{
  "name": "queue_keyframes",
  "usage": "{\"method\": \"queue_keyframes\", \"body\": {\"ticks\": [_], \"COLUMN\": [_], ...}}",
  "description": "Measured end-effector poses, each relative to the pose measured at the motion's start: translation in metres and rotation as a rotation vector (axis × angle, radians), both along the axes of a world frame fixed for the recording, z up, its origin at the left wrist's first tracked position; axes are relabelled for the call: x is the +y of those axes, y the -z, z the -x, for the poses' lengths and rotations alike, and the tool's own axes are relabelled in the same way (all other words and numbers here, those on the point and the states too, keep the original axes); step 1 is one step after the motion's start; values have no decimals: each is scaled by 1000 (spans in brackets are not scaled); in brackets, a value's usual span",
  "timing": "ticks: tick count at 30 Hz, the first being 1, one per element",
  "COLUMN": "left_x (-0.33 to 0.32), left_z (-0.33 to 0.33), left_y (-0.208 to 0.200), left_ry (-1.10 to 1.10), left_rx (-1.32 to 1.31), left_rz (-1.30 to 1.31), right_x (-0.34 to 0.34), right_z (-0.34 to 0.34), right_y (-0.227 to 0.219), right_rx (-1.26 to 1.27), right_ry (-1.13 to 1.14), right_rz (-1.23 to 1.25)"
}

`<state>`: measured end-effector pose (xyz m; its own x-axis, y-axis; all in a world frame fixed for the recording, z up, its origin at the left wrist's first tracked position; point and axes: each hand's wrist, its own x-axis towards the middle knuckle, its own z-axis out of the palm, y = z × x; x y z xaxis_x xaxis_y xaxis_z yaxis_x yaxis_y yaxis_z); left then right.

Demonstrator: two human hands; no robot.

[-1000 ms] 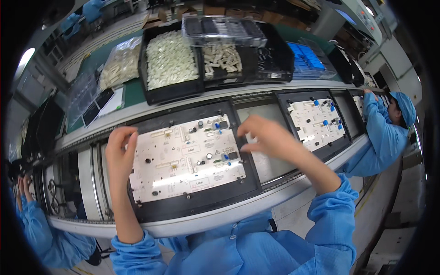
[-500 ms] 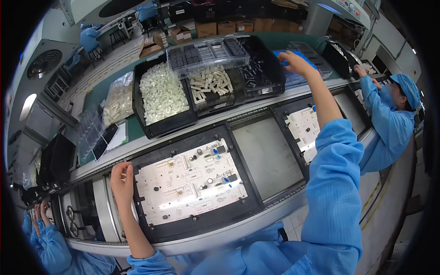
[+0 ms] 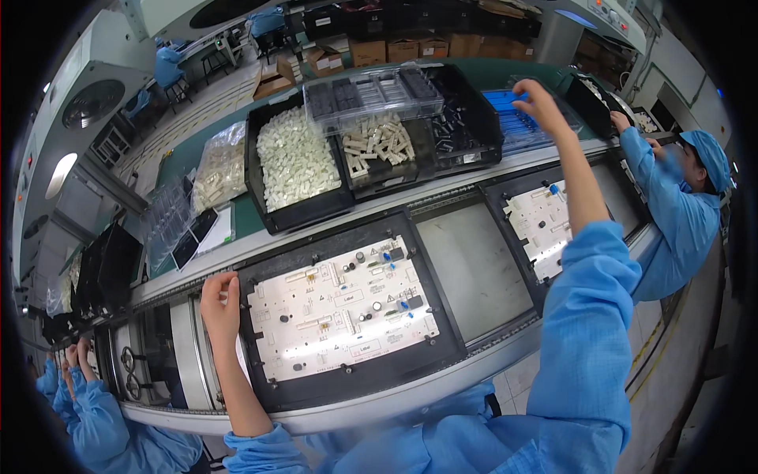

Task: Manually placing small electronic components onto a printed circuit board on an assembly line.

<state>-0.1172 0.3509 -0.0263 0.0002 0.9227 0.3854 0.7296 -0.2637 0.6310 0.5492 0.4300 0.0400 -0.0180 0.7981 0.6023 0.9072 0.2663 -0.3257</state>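
My left hand (image 3: pixel 220 306) is at the left edge of a black carrier frame (image 3: pixel 316 393), fingers curled in toward the thumb; whatever is between them, if anything, is hidden. The frame holds a white circuit board (image 3: pixel 339 312) fitted with black capacitors, blue parts and pale connectors. Beyond the conveyor, my right hand (image 3: pixel 543 107) hovers over a tray of blue, thin-leaded components (image 3: pixel 509 126). Its fingers are bent, with a gap between index finger and thumb, and nothing visible in it.
Black bins hold white connectors (image 3: pixel 296 162), beige connectors (image 3: pixel 377 146) and dark parts (image 3: pixel 448 126); a clear divided tray (image 3: pixel 371 99) rests across them. A second board (image 3: pixel 537 225) sits to the right. A co-worker in blue (image 3: pixel 671 189) works at far right, another person's hands (image 3: pixel 77 359) at far left.
My right hand has moved a little to the right over the blue components. My left hand stays by the carrier's left edge. The whole view has shifted slightly.
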Motion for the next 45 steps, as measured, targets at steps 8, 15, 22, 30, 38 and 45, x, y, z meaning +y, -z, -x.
{"method": "queue_keyframes", "body": {"ticks": [8, 15, 22, 30, 38, 45], "left_x": [-9, -39, -39, -19, -3, -5], "left_z": [-76, -134, -137, -124, -125, -132], "left_y": [-9, -16, 3, -6, -1, -2], "left_ry": [308, 456, 420, 346, 368, 390], "left_rx": [-162, 49, 111, 65, 193, 312], "left_rz": [61, 312, 366, 194, 84, 47], "right_x": [-93, -128, -129, -128, -128, -128], "right_z": [217, 344, 340, 301, 298, 298], "right_y": [0, 60, 61, 52, 52, 57], "right_rx": [116, -120, 66, 99, -43, -71], "right_ry": [-285, -394, -515, -480, -390, -413], "right_rz": [240, 430, 481, 426, 448, 390]}}
